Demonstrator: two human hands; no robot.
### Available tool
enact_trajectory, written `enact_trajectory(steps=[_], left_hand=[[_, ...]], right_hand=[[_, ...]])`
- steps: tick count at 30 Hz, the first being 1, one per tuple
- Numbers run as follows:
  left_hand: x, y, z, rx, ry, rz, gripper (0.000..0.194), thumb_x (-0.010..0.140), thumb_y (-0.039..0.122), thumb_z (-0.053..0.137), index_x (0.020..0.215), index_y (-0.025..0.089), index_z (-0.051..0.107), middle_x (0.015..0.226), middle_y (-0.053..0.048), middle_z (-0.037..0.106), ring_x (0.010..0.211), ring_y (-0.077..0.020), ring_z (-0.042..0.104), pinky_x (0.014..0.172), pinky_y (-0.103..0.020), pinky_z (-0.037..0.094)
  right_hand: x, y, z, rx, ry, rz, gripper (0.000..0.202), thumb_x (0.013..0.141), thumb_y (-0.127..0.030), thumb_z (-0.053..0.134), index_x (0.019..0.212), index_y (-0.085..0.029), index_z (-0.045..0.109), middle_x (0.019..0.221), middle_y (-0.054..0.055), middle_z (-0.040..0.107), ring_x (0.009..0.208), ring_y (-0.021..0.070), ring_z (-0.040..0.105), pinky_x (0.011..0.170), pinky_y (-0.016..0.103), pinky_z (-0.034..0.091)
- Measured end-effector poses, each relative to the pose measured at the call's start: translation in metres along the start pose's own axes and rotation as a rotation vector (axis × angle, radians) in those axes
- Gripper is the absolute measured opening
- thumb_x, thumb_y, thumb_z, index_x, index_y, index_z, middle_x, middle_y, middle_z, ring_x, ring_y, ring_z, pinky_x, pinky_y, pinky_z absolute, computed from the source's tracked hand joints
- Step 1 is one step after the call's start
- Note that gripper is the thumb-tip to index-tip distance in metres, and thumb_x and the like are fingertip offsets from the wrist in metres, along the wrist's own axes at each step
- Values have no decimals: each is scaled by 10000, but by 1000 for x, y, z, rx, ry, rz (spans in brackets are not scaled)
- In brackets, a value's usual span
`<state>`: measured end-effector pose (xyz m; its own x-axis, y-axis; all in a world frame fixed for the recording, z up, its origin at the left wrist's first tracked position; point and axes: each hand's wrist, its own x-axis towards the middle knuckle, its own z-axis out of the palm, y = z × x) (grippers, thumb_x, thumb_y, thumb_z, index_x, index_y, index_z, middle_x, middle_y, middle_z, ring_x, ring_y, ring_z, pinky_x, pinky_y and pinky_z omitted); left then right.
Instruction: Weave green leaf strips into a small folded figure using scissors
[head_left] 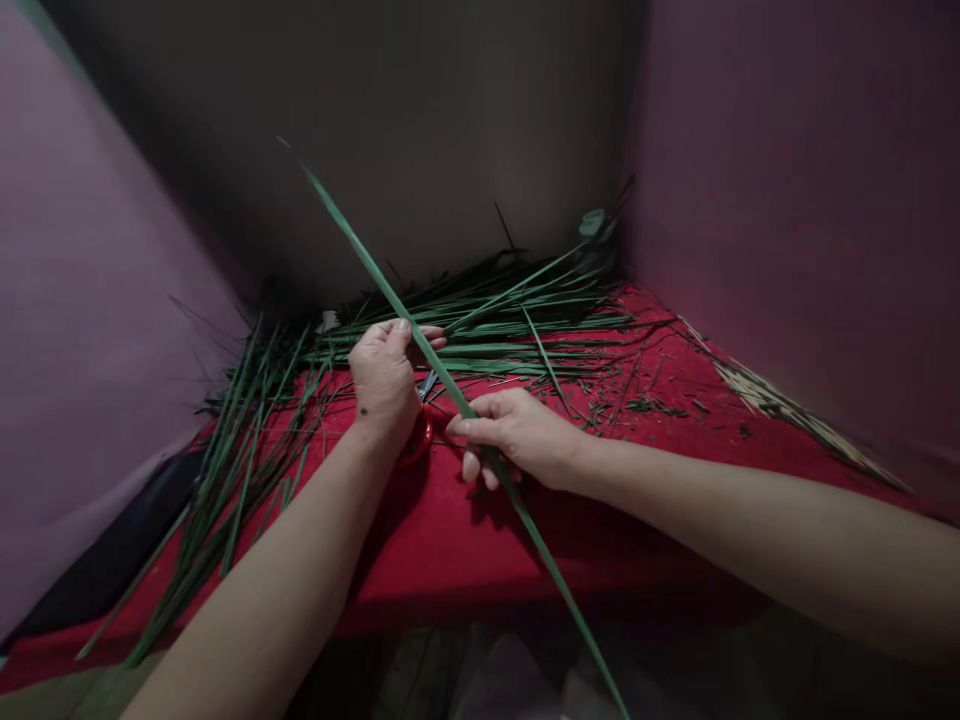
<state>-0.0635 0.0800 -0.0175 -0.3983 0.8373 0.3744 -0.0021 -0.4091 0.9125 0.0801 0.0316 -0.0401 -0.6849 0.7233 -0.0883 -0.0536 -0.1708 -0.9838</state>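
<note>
A long green leaf blade runs slantwise across the view, from the upper left down to the bottom edge right of the middle. My left hand pinches it at about its midpoint, thumb on top. Lower down, my right hand grips the same blade between thumb and fingers. Under the hands, a pair of scissors with red handles lies on the red cloth, partly hidden by my left wrist. Behind my left hand lies a pile of green leaf blades.
More long leaves spread over the cloth at the left, beside a dark bundle. Short cut scraps are scattered on the right. A bundle of pale thin sticks lies along the right wall. A grey wall closes off the back.
</note>
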Motion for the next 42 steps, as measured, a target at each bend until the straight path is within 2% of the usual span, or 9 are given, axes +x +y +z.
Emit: enact_trajectory(steps=[3, 7, 10, 20, 26, 29, 36, 38, 42], left_hand=[[-4, 1, -1, -55, -192, -113, 143, 728, 267, 610, 759, 137, 561, 681, -31, 661, 556, -125, 607, 473, -211, 446], [-15, -3, 3, -39, -476, -361, 175, 649, 237, 705, 695, 131, 573, 582, 15, 587, 470, -83, 529, 447, -193, 399], [-19, -6, 6, -22, -584, -471, 198, 641, 213, 707, 605, 135, 529, 492, 32, 525, 409, -73, 479, 421, -194, 363], [12, 3, -18, 177, -167, -81, 165, 634, 181, 652, 535, 134, 529, 498, 23, 514, 415, -65, 450, 401, -193, 332], [24, 1, -29, 21, -72, -92, 128, 603, 115, 639, 572, 137, 517, 532, 37, 493, 452, -65, 465, 407, -184, 364], [23, 0, -30, -22, -113, -148, 131, 616, 111, 640, 594, 134, 513, 564, 34, 497, 460, -58, 467, 403, -177, 361], [0, 0, -17, -50, -343, -349, 130, 650, 147, 673, 644, 128, 544, 569, 22, 530, 466, -60, 484, 431, -176, 381], [-8, 2, -11, -16, -427, -338, 155, 662, 173, 682, 627, 136, 535, 552, 24, 534, 440, -62, 473, 414, -181, 366], [-20, 8, -2, 55, -594, -242, 166, 709, 245, 671, 635, 136, 570, 536, 17, 533, 446, -74, 483, 424, -193, 372]], right_hand=[[3, 0, -13, 41, 64, -40, 114, 826, -173, 470, 754, -128, 545, 501, 0, 610, 314, 63, 473, 260, 142, 257], [8, -3, -30, 73, 122, -70, 124, 808, -163, 480, 740, -113, 571, 493, 8, 617, 299, 64, 462, 256, 149, 232], [9, -2, -37, 42, 106, -85, 141, 808, -170, 489, 711, -112, 573, 489, 12, 618, 296, 60, 455, 266, 149, 233], [7, 3, -34, 95, 59, 40, 142, 815, -108, 443, 747, -102, 568, 500, 40, 632, 301, 58, 462, 275, 147, 241], [6, 4, -33, 89, 5, 79, 133, 800, -86, 449, 764, -94, 577, 502, 45, 636, 297, 62, 451, 291, 154, 271], [5, 3, -34, 87, 15, 104, 147, 804, -87, 440, 779, -92, 585, 502, 47, 634, 297, 60, 443, 291, 157, 267], [6, 4, -34, 90, 36, 50, 133, 796, -120, 469, 784, -91, 598, 530, 50, 633, 340, 68, 490, 296, 153, 272], [6, 4, -34, 75, 86, 3, 110, 788, -148, 505, 754, -104, 599, 550, 39, 628, 360, 69, 500, 286, 155, 257], [6, -4, -36, 116, 130, -134, 104, 733, -164, 605, 640, -126, 580, 464, -38, 521, 316, 40, 379, 284, 167, 266]])
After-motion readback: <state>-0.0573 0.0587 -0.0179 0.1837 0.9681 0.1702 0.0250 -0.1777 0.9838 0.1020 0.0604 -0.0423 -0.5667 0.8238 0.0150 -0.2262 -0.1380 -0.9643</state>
